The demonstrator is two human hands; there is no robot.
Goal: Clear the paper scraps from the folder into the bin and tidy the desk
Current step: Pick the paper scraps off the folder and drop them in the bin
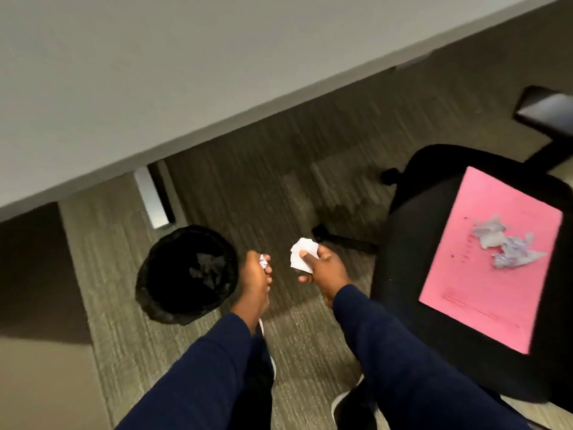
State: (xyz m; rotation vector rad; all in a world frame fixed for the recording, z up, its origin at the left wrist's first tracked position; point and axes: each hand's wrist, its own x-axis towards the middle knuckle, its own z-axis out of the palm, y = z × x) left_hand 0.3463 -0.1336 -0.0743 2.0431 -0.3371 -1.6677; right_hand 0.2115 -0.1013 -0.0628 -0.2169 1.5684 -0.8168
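A pink folder (483, 274) lies open on the black chair seat (400, 262) at the right, with several crumpled paper scraps (508, 245) on it. A round black bin (186, 274) with a dark liner stands on the carpet at the left. My left hand (255, 274) is closed around a small crumpled scrap (263, 261), just right of the bin's rim. My right hand (325, 268) grips white paper pieces (302, 254) between bin and chair.
The grey desk (155, 72) fills the upper left, its edge running diagonally above the bin. A metal desk leg foot (155, 197) stands behind the bin. The chair's armrest (545, 113) is at the upper right. My shoes show on the striped carpet (294, 336) below.
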